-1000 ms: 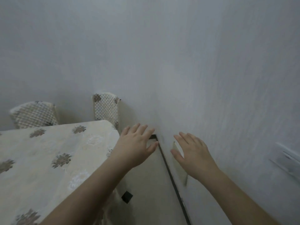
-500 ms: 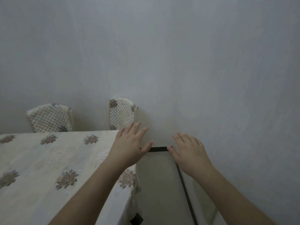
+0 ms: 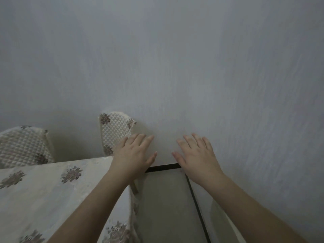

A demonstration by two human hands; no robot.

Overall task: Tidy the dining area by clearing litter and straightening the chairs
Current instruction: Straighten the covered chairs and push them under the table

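Note:
Two chairs with quilted cream covers stand against the far wall behind the table: one chair back (image 3: pixel 115 132) near the table's far right corner, the other chair back (image 3: pixel 22 148) at the left edge. The table (image 3: pixel 43 193) wears a pale cloth with brown flower prints. My left hand (image 3: pixel 133 155) is stretched out with fingers straight, just in front of the nearer chair back and holding nothing. My right hand (image 3: pixel 196 158) is held out beside it, fingers spread, also empty. No litter is visible.
A plain grey wall (image 3: pixel 175 67) fills the view ahead and to the right. A narrow strip of floor (image 3: pixel 163 204) with a dark skirting line (image 3: pixel 196 204) runs between the table and the right wall.
The view has swung to the right and moved closer to the far wall. Both hands have stayed out in front, open, and now sit nearer the right-hand chair back.

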